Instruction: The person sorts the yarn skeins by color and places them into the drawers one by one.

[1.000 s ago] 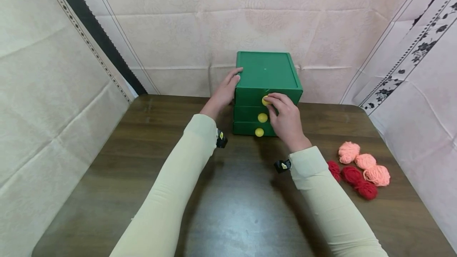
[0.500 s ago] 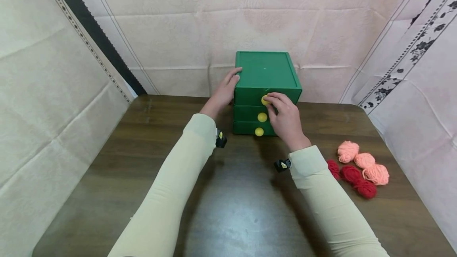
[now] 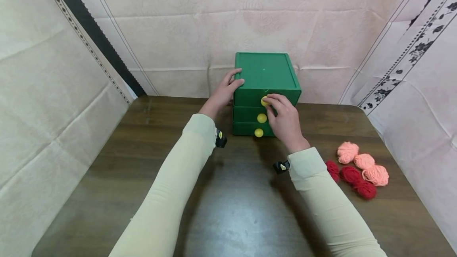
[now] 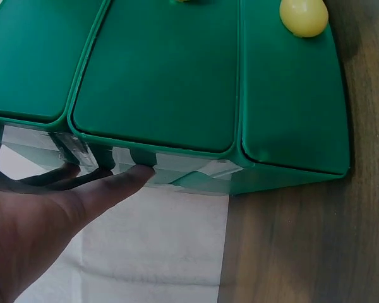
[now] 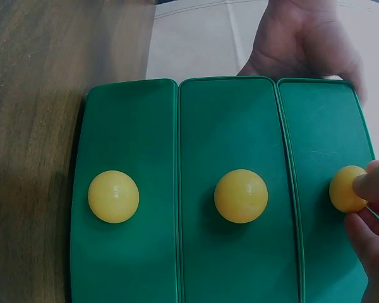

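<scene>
A green three-drawer cabinet [image 3: 265, 70] stands near the table's far edge, its drawers all closed. Each drawer front has a round yellow knob. My right hand [image 3: 284, 120] pinches the top knob [image 5: 347, 189] between thumb and fingers. The middle knob [image 5: 240, 196] and the bottom knob [image 5: 114, 196] are untouched. My left hand [image 3: 224, 91] lies against the cabinet's left side, thumb and a fingertip at the top edge. In the left wrist view, its fingers [image 4: 123, 183] reach along that side, over strips of clear tape.
Balls of pink yarn [image 3: 364, 161] and red yarn [image 3: 365, 189] lie together on the right of the brown wooden table [image 3: 228, 209]. My right sleeve partly covers one red ball. Pale cloth [image 3: 221, 31] hangs behind the cabinet and at both sides.
My left thumb has moved up and right onto the cabinet's top edge. The right hand keeps its pinch on the top knob, and the drawers look the same.
</scene>
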`<state>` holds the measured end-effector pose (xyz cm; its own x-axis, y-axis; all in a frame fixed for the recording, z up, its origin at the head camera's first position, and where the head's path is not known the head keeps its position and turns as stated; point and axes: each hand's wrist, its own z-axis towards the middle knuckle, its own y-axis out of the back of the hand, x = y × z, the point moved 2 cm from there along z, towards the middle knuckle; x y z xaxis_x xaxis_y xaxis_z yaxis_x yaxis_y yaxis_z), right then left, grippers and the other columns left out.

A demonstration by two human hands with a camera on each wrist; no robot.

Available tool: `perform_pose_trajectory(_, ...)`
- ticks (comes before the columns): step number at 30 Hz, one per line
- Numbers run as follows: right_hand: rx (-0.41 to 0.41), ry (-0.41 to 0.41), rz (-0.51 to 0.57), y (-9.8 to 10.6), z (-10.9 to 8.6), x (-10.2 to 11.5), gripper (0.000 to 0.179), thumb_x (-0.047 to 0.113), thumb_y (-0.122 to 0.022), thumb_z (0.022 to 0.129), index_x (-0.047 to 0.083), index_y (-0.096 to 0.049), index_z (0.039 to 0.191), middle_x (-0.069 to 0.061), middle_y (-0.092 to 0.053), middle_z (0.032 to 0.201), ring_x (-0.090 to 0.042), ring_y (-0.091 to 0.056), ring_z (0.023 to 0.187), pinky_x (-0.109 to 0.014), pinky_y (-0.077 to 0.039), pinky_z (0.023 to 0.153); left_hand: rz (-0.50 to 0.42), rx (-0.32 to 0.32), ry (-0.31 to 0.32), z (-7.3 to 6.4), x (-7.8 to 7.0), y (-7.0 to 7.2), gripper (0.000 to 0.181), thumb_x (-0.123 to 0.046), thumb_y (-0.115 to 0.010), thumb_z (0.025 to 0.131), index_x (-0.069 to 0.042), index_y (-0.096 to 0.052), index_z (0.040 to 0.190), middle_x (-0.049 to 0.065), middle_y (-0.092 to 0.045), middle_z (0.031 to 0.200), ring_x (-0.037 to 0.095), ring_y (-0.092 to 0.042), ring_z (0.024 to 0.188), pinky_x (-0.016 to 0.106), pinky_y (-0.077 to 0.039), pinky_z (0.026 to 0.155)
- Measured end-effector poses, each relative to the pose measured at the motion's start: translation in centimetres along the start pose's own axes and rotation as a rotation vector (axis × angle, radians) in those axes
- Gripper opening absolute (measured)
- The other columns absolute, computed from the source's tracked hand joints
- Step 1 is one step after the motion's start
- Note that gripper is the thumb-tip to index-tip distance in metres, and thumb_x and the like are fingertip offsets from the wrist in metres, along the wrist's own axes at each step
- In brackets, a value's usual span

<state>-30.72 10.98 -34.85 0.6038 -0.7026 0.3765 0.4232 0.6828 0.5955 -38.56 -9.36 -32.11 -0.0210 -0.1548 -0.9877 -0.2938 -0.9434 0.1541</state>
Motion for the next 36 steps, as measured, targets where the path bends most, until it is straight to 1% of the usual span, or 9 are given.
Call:
perform_pose_trajectory(4,-0.006,-0.001,0.011,-0.1,-0.1,0.1,0.024,0.003,-0.067,0.089,0.004,-0.071,0.112,-0.012,-0.064,0.12,-0.025,-0.06,0.113,-0.04,-0.051,0.096,0.001,0.018,0.033,-1.0,-1.1,-0.1,0.053,-0.037,-0.046,0.101,-0.039,-0.026,0.151,0.004,-0.024,0.16,0.037,-0.05,0.127,0.057,-0.046,0.095)
perform_pose_trajectory(7,-0.013,0.003,0.018,-0.1,-0.2,0.1,0.024,0.003,-0.067,0.089,0.003,-0.07,0.113,-0.012,-0.064,0.12,-0.025,-0.06,0.113,-0.04,-0.051,0.095,0.002,0.021,0.05,-1.2,-1.4,-0.1,0.053,-0.036,-0.046,0.102,-0.039,-0.026,0.151,0.003,-0.022,0.161,0.038,-0.048,0.129,0.058,-0.045,0.097)
perform_pose_trajectory(11,-0.013,-0.001,0.031,-0.1,-0.3,0.0,0.026,0.003,-0.068,0.088,0.004,-0.07,0.113,-0.012,-0.064,0.121,-0.025,-0.06,0.114,-0.04,-0.051,0.095,0.011,0.0,0.046,-0.1,-0.3,0.0,0.053,-0.041,-0.047,0.101,-0.052,-0.025,0.148,-0.002,-0.017,0.163,0.035,-0.036,0.14,0.06,-0.038,0.104)
perform_pose_trajectory(14,-0.02,0.002,0.046,-0.1,-0.5,0.0,0.026,0.003,-0.069,0.087,0.004,-0.07,0.113,-0.012,-0.063,0.122,-0.026,-0.06,0.114,-0.04,-0.051,0.096,0.028,-0.015,0.043,0.6,0.4,0.0,0.053,-0.045,-0.047,0.1,-0.06,-0.023,0.144,-0.006,-0.014,0.163,0.029,-0.025,0.147,0.06,-0.032,0.108)
perform_pose_trajectory(16,-0.029,0.008,0.058,0.0,-0.7,-0.1,0.026,0.003,-0.069,0.087,0.004,-0.07,0.113,-0.012,-0.063,0.122,-0.026,-0.059,0.114,-0.041,-0.051,0.095,0.036,-0.011,0.054,0.4,0.0,0.0,0.055,-0.043,-0.046,0.1,-0.058,-0.019,0.146,-0.006,-0.011,0.164,0.026,-0.021,0.148,0.06,-0.03,0.11)
perform_pose_trajectory(20,-0.046,0.012,0.072,0.0,-1.0,-0.3,0.025,0.004,-0.069,0.087,0.004,-0.07,0.112,-0.013,-0.062,0.122,-0.027,-0.058,0.114,-0.042,-0.05,0.095,0.051,0.01,0.084,-0.7,-1.4,-0.2,0.059,-0.038,-0.043,0.102,-0.05,-0.013,0.151,-0.005,-0.008,0.164,0.026,-0.018,0.149,0.058,-0.028,0.112)
perform_pose_trajectory(23,-0.053,0.0,0.082,-0.1,-1.3,-0.5,0.024,0.005,-0.069,0.087,0.005,-0.07,0.111,-0.013,-0.061,0.121,-0.027,-0.057,0.114,-0.043,-0.05,0.096,0.076,0.015,0.085,-1.4,-2.1,-0.3,0.059,-0.036,-0.041,0.103,-0.047,-0.011,0.153,-0.006,-0.006,0.164,0.026,-0.016,0.149,0.058,-0.029,0.112)
perform_pose_trajectory(27,-0.05,-0.021,0.092,-0.1,-1.6,-0.8,0.022,0.007,-0.069,0.088,0.005,-0.069,0.11,-0.012,-0.061,0.12,-0.026,-0.057,0.114,-0.044,-0.05,0.096,0.076,0.015,0.088,-1.7,-2.3,-0.5,0.058,-0.036,-0.04,0.103,-0.046,-0.013,0.153,-0.008,-0.005,0.164,0.027,-0.017,0.149,0.058,-0.029,0.112)
perform_pose_trajectory(36,-0.033,-0.077,0.104,-0.4,-2.2,-1.1,0.018,0.01,-0.069,0.089,0.005,-0.07,0.107,-0.012,-0.061,0.117,-0.026,-0.058,0.11,-0.045,-0.05,0.095,0.084,0.009,0.089,-1.6,-2.2,-0.6,0.056,-0.035,-0.039,0.103,-0.046,-0.015,0.153,-0.009,-0.005,0.164,0.025,-0.012,0.15,0.057,-0.025,0.114)
